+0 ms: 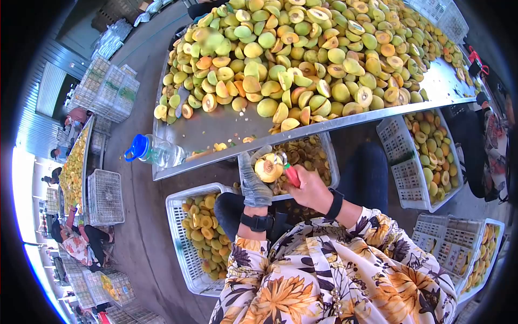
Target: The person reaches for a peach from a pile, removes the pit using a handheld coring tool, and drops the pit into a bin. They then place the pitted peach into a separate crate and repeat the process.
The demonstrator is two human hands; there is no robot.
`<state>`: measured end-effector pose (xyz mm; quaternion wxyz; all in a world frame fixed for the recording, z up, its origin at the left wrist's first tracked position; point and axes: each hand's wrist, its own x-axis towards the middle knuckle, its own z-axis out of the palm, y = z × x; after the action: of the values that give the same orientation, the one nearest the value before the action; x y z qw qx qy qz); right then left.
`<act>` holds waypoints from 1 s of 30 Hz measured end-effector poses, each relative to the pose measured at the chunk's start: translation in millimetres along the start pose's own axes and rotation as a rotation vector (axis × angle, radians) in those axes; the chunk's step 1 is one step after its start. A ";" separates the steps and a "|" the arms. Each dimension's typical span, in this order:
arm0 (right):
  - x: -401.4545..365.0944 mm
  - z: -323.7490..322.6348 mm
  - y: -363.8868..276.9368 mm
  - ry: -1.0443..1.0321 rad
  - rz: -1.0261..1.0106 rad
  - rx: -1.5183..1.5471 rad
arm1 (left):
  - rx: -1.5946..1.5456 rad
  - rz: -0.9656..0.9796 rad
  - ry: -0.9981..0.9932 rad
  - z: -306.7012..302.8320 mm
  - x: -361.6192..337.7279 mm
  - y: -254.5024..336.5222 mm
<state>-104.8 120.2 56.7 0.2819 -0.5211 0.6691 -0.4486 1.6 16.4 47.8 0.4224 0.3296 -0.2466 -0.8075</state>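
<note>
My left hand [254, 186], in a grey glove, is closed around a halved peach [267, 169], its cut face and brown centre turned up. My bare right hand [313, 190] grips the red handle of a pitting tool [292, 176]. The tool's metal head touches the peach half near its upper right edge. Both hands are just in front of the metal table's rim [216, 161], above a crate [333, 156] holding peach scraps. How deep the metal head sits in the flesh cannot be seen.
Many peach halves [302, 70] are heaped on the table. A blue-capped water bottle [162, 151] lies at its left corner. White crates of peaches stand at my left [181, 237], right [402, 167] and lower right [448, 243]. Other people sit at a far-left table and at the right edge.
</note>
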 end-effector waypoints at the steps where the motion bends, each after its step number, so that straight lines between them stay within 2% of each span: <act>1: 2.7 -3.0 -0.2 0.063 0.015 0.030 | 0.000 -0.006 0.004 -5.4 3.0 -1.4; 3: 8.8 -12.8 0.1 0.131 0.006 0.020 | 0.060 -0.070 -0.125 -16.5 6.4 -4.0; 5: 16.3 -23.1 -5.7 0.170 -0.162 -0.059 | 0.100 -0.085 -0.193 -34.1 15.2 -16.2; 7: 20.8 -26.2 -8.9 0.153 -0.219 -0.113 | 0.678 0.335 -0.226 -69.2 36.1 -39.9; 8: 21.1 -25.5 -9.6 0.137 -0.283 -0.168 | 0.502 0.274 -0.189 -13.1 1.8 -19.1; 11: 18.0 -19.2 -11.3 0.082 -0.299 -0.206 | 0.409 0.238 -0.184 16.4 -22.1 -3.5; 12: 16.4 -18.3 -13.2 0.063 -0.292 -0.273 | 0.521 0.323 -0.135 11.4 -21.5 -6.5; 13: 16.3 -17.7 -13.8 0.058 -0.292 -0.271 | 0.521 0.322 -0.129 8.0 -20.2 -8.2; 15: 16.4 -16.6 -13.7 0.036 -0.332 -0.351 | 0.501 0.166 -0.090 -1.5 -17.0 -13.5; 16: 17.5 -16.0 -11.7 0.034 -0.330 -0.350 | 0.576 0.131 -0.075 -37.0 -1.2 -38.8; 17: 19.6 -15.6 -8.3 0.003 -0.320 -0.373 | 0.575 0.129 -0.074 -36.9 -2.9 -38.8; 19: 22.4 -18.0 -6.2 -0.033 -0.308 -0.397 | 0.818 0.256 -0.110 -36.8 -6.3 -39.4; 20: 23.6 -20.7 -8.0 -0.086 -0.313 -0.315 | 0.698 0.362 -0.114 -33.0 -2.0 -43.5; 21: 24.2 -22.6 -11.1 -0.139 -0.319 -0.231 | 0.697 0.363 -0.108 -35.0 -0.6 -39.5; 23: 15.3 -24.8 -22.0 -0.322 -0.434 -0.062 | 0.172 -0.049 -0.017 -3.8 -10.4 -4.6; 24: 12.5 -25.2 -29.2 -0.377 -0.390 -0.038 | 0.067 0.086 0.009 -22.2 9.4 -18.2; 25: 12.0 -22.2 -27.7 -0.383 -0.392 -0.036 | 0.092 -0.040 0.077 -25.5 12.8 -8.5; 27: 11.2 -14.6 -18.6 -0.149 0.048 0.187 | 0.062 -0.094 0.085 -27.7 11.7 -1.8; 28: 16.7 -17.9 -9.5 -0.166 0.092 -0.049 | 0.101 -0.130 0.081 -27.3 9.5 3.9; 30: 12.9 -11.1 3.9 -0.149 0.108 -0.051 | 0.101 -0.171 0.072 -39.5 13.2 5.1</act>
<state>-119.7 111.6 59.2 0.3412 -0.5234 0.6846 -0.3755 27.9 -2.2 20.9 0.3435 0.3990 -0.2427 -0.8148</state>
